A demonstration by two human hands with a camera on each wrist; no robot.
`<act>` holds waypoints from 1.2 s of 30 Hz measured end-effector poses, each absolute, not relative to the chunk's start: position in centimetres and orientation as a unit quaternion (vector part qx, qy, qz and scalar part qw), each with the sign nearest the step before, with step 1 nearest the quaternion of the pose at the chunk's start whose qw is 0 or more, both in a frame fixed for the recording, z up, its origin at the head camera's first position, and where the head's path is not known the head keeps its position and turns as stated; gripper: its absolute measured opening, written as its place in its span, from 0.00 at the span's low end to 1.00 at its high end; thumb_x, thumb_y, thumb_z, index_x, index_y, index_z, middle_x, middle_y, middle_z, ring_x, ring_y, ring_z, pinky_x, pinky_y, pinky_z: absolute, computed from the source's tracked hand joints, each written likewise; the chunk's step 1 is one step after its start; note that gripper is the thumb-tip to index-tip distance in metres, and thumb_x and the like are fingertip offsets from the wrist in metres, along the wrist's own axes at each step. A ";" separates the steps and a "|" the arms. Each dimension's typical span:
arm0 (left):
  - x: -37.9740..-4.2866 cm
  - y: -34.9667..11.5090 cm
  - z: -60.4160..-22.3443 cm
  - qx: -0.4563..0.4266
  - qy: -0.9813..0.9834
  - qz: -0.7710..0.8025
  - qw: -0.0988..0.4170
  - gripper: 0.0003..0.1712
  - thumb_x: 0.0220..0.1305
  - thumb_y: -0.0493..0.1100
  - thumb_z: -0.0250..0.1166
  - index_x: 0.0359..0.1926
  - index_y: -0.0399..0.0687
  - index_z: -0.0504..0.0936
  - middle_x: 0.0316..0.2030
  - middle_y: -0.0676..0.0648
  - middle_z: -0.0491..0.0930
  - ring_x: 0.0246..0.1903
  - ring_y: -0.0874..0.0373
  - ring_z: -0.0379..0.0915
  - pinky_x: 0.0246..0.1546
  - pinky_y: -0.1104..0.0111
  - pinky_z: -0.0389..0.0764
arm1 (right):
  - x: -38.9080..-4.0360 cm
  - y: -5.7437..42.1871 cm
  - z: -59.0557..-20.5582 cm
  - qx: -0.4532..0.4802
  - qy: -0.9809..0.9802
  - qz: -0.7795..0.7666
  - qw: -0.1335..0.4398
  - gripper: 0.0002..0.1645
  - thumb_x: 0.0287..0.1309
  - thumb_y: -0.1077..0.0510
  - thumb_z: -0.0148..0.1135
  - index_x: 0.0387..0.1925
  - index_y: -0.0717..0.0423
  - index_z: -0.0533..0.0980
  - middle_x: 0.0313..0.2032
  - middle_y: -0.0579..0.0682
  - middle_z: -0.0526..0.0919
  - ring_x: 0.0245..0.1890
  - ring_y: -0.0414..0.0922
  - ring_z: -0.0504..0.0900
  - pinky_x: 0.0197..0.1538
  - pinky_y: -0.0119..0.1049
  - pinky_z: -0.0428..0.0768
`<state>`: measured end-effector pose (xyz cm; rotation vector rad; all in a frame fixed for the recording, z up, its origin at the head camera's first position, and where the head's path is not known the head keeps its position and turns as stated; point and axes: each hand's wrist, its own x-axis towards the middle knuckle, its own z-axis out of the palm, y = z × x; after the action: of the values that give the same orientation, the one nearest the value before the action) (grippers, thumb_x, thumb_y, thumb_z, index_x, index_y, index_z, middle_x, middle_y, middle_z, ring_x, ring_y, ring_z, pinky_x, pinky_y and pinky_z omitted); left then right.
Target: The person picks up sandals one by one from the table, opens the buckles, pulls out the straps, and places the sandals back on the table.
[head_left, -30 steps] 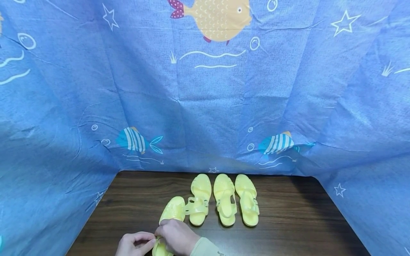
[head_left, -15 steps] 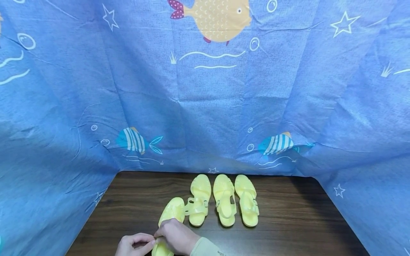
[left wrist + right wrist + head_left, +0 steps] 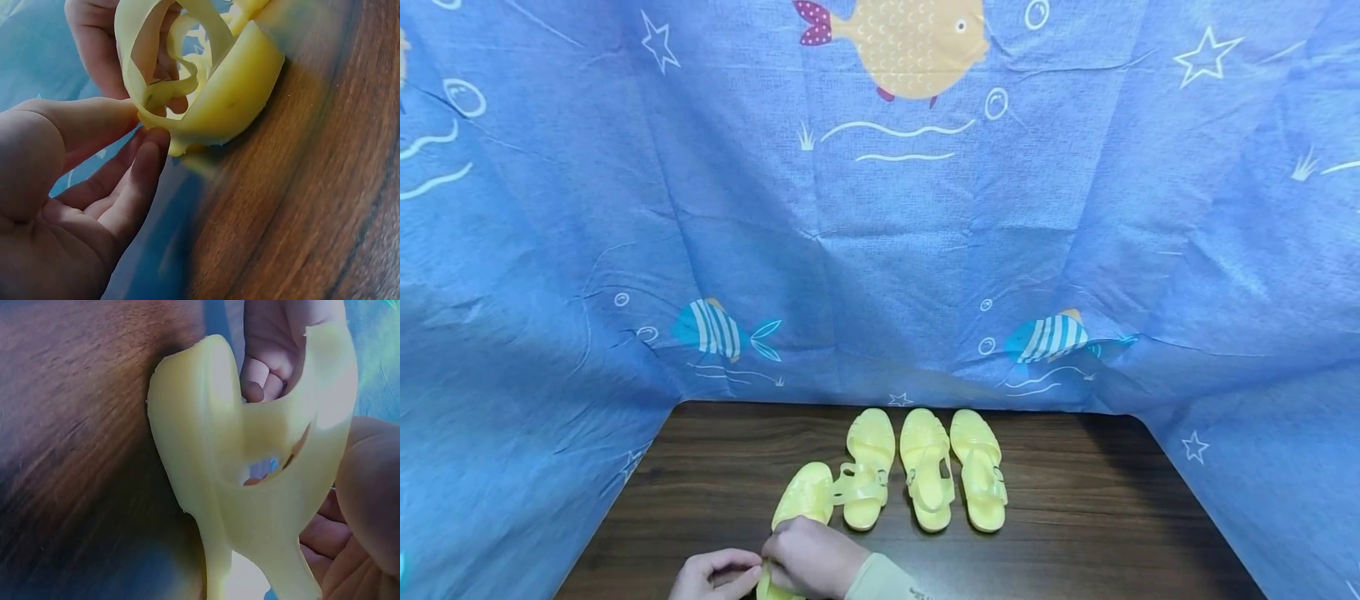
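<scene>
A pale yellow jelly sandal [image 3: 805, 496] lies at the front left of the table, its toe pointing away. At its near side, my left hand [image 3: 715, 575] pinches the edge of the ankle strap between thumb and fingertips. My right hand [image 3: 816, 557] reaches across the sandal from the right and grips the strap, covering the middle of the shoe. The left wrist view shows the strap [image 3: 128, 56] standing up in a loop above the heel [image 3: 234, 94], with right fingers behind it. In the right wrist view the heel [image 3: 181, 419] sits close over the wood.
Three matching sandals stand in a row at the back: a left one [image 3: 871, 433] with its strap spread sideways, a middle one [image 3: 923, 433] and a right one [image 3: 973, 433]. A blue fish-print cloth [image 3: 895, 275] surrounds the dark wooden table [image 3: 1090, 517] on the back and sides.
The right hand has dipped slightly at the strap, and the left fingertips have shifted a little. Both hands keep their hold; the three back sandals are unmoved.
</scene>
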<state>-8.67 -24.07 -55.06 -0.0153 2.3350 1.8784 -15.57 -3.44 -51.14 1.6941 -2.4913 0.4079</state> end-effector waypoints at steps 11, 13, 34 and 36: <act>-8.6 -23.3 -54.7 -0.044 0.779 0.625 0.036 0.14 0.62 0.36 0.74 0.40 0.25 0.88 0.34 0.45 0.91 0.34 0.66 0.86 0.35 0.73 0.86 | -15.4 -3.6 -51.6 0.542 -0.825 0.145 0.071 0.06 0.67 0.58 0.68 0.33 0.45 0.86 0.27 0.34 0.77 0.25 0.23 0.65 0.31 0.10 0.64; -8.5 -23.0 -54.6 -0.034 0.785 0.618 0.007 0.11 0.61 0.35 0.75 0.37 0.26 0.89 0.32 0.47 0.91 0.33 0.66 0.86 0.34 0.72 0.87 | -15.4 -3.6 -51.6 0.541 -0.825 0.147 0.073 0.06 0.68 0.58 0.68 0.32 0.45 0.86 0.27 0.34 0.77 0.26 0.23 0.65 0.31 0.10 0.64; -8.5 -23.6 -54.7 -0.081 0.764 0.636 0.072 0.14 0.60 0.36 0.75 0.39 0.24 0.87 0.30 0.43 0.89 0.30 0.62 0.86 0.32 0.71 0.86 | -15.0 -3.7 -51.4 0.543 -0.823 0.138 0.093 0.05 0.66 0.57 0.69 0.32 0.45 0.86 0.30 0.35 0.81 0.28 0.22 0.71 0.33 0.10 0.67; -8.5 -23.7 -54.7 -0.079 0.766 0.633 0.079 0.14 0.61 0.37 0.75 0.38 0.25 0.87 0.29 0.43 0.89 0.29 0.61 0.86 0.31 0.70 0.86 | -14.9 -3.7 -51.4 0.544 -0.822 0.136 0.095 0.05 0.65 0.57 0.70 0.32 0.45 0.85 0.30 0.35 0.80 0.28 0.23 0.71 0.32 0.10 0.67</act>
<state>-8.47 -23.68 -54.68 -0.2360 2.2944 1.8938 -14.94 -3.74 -51.40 1.6136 -2.4388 0.4033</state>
